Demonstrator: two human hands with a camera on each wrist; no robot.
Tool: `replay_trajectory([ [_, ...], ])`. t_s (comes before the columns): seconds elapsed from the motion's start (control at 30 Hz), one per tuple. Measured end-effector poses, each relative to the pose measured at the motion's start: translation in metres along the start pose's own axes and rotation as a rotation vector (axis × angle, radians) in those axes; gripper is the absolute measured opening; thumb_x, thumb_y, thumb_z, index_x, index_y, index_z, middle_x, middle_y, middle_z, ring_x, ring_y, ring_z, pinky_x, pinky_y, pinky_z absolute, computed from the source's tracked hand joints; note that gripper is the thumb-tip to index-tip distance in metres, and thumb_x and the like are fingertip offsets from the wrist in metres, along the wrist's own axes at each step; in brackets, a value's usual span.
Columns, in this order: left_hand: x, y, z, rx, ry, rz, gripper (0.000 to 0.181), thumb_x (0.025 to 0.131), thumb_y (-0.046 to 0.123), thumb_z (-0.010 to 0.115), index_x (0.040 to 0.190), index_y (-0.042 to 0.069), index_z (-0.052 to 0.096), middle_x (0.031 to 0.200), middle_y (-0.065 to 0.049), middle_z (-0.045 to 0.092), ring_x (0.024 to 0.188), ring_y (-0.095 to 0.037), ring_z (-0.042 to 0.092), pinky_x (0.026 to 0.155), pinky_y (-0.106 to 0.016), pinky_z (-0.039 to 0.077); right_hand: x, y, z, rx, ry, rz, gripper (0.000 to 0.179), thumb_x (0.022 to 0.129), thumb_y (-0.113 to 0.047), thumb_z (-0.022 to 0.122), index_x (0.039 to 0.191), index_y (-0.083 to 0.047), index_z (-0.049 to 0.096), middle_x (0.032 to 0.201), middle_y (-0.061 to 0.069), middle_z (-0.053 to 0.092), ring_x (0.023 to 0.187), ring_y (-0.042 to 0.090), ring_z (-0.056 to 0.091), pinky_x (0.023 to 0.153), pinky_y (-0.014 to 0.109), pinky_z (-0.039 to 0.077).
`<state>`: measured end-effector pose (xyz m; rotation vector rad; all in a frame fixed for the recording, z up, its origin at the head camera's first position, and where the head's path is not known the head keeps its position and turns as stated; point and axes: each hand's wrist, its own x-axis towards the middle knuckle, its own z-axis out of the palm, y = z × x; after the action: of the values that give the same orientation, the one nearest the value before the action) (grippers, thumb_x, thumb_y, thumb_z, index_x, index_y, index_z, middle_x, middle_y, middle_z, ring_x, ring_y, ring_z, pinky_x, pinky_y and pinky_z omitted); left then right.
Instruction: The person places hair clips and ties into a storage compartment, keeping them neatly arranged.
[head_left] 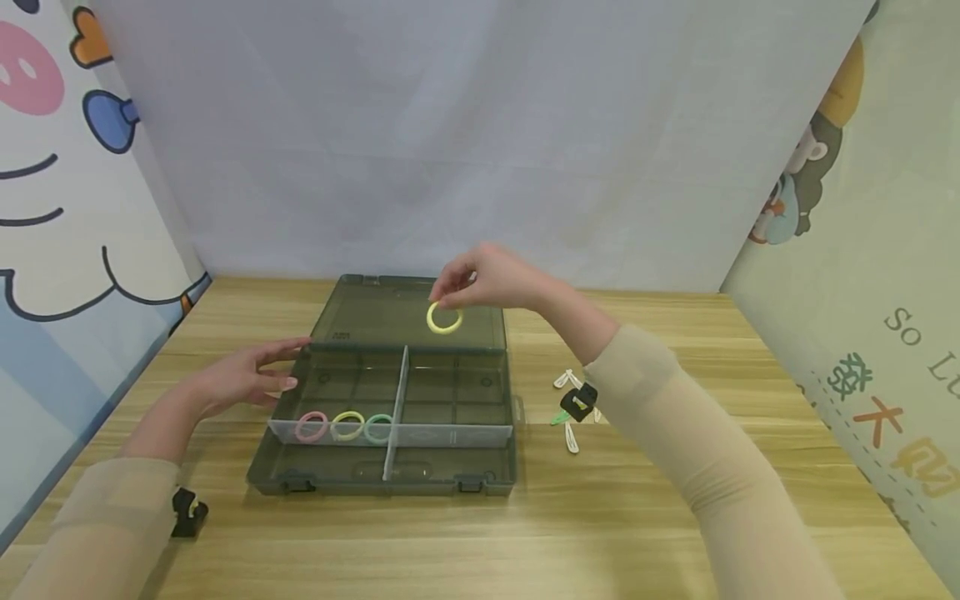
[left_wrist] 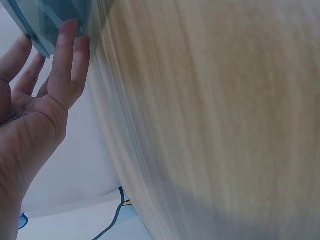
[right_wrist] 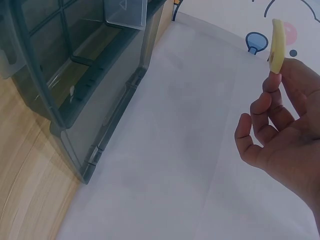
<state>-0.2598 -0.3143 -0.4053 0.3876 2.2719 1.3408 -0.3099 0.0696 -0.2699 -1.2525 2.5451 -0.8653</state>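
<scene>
My right hand [head_left: 491,279] pinches a yellow hair tie [head_left: 445,331] between thumb and fingertips, holding it up over the raised rear lid of a dark translucent divided box [head_left: 382,487]. The right wrist view shows this tie edge-on, the other fingers loosely bent. At the box's left side, my left hand [head_left: 240,379] touches the edge with spread, mostly straight fingers, also seen in the left wrist view. A pink hair tie [head_left: 298,428], a second yellow tie [head_left: 333,426] and a mint-green tie [head_left: 366,428] line up along the long divider [head_left: 457,434] in the box's left half.
Right of the box lie several hair clips, among them a white clip [head_left: 572,438] and a green clip [head_left: 559,417], partly behind the right wrist's black camera [head_left: 580,402]. A pale cloth [head_left: 450,167] hangs behind the wooden table [head_left: 600,533]; printed panels flank it.
</scene>
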Motion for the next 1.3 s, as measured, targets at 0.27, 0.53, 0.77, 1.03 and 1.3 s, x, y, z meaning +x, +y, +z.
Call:
replay_trajectory([
  [0.27, 0.003, -0.005, 0.001, -0.015, 0.006, -0.015, 0.076, 0.095, 0.017, 0.057, 0.153, 0.015, 0.009, 0.155, -0.027, 0.0, 0.133, -0.053, 0.023, 0.093, -0.051, 0.048, 0.022, -0.011, 0.013, -0.026, -0.057, -0.022, 0.01, 0.087, -0.019, 0.068, 0.095, -0.016, 0.074, 0.085, -0.006, 0.07, 0.082, 0.007, 0.062, 0.074, 0.022, 0.05],
  [0.53, 0.003, -0.007, 0.001, -0.008, 0.008, -0.013, 0.075, 0.095, 0.018, 0.057, 0.153, 0.015, 0.01, 0.155, -0.027, 0.001, 0.133, -0.053, 0.023, 0.093, -0.05, 0.048, 0.039, -0.018, 0.026, 0.004, -0.078, -0.043, 0.009, 0.087, -0.016, 0.068, 0.094, -0.015, 0.074, 0.087, -0.003, 0.071, 0.081, 0.007, 0.063, 0.074, 0.02, 0.05],
  [0.77, 0.003, -0.006, 0.001, -0.018, 0.004, -0.015, 0.074, 0.095, 0.017, 0.056, 0.153, 0.016, 0.01, 0.155, -0.026, 0.002, 0.132, -0.052, 0.025, 0.094, -0.05, 0.048, 0.053, -0.022, 0.041, -0.027, -0.095, -0.061, 0.01, 0.088, -0.017, 0.068, 0.096, -0.016, 0.073, 0.089, -0.003, 0.071, 0.081, 0.005, 0.062, 0.074, 0.019, 0.05],
  [1.03, 0.002, -0.004, 0.0, -0.029, -0.004, -0.002, 0.075, 0.095, 0.017, 0.056, 0.153, 0.013, 0.009, 0.154, -0.028, 0.003, 0.13, -0.052, 0.03, 0.092, -0.05, 0.049, 0.066, -0.024, 0.063, -0.008, -0.122, -0.116, 0.012, 0.088, -0.015, 0.067, 0.098, -0.011, 0.073, 0.092, 0.0, 0.071, 0.083, 0.006, 0.062, 0.075, 0.017, 0.049],
  [1.3, 0.003, -0.003, 0.0, -0.048, -0.003, -0.02, 0.074, 0.095, 0.017, 0.057, 0.153, 0.015, 0.01, 0.155, -0.026, 0.005, 0.13, -0.049, 0.034, 0.092, -0.049, 0.05, 0.078, -0.021, 0.087, 0.001, -0.137, -0.083, 0.013, 0.09, -0.018, 0.066, 0.1, -0.016, 0.073, 0.091, -0.006, 0.07, 0.082, 0.003, 0.061, 0.074, 0.016, 0.048],
])
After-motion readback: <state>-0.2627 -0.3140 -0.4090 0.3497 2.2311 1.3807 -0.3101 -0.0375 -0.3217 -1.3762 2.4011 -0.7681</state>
